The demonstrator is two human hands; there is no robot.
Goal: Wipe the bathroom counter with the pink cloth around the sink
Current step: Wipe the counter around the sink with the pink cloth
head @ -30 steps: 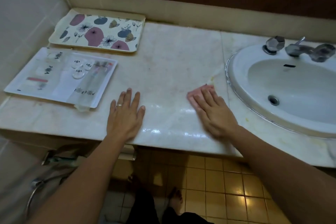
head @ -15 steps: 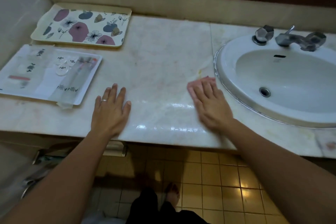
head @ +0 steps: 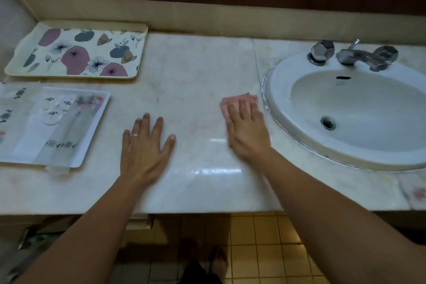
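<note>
The pink cloth (head: pixel 232 101) lies flat on the pale marble counter (head: pixel 191 71), just left of the white oval sink (head: pixel 359 108). My right hand (head: pixel 247 130) presses on the cloth with straight fingers and covers most of it; only its far edge shows. My left hand (head: pixel 145 147) rests flat on the counter with fingers spread, a ring on one finger, to the left of the cloth and apart from it.
A floral tray (head: pixel 76 50) sits at the back left. In front of it a white tray (head: pixel 92 145) holds wrapped toiletries. Metal taps (head: pixel 352 54) stand behind the basin. A small soap packet (head: pixel 415 191) lies at the counter's right front. Yellow floor tiles show below.
My right hand has slid the cloth away from me along the sink's left rim. My left hand stays planted on the counter. The camera has shifted a little.
</note>
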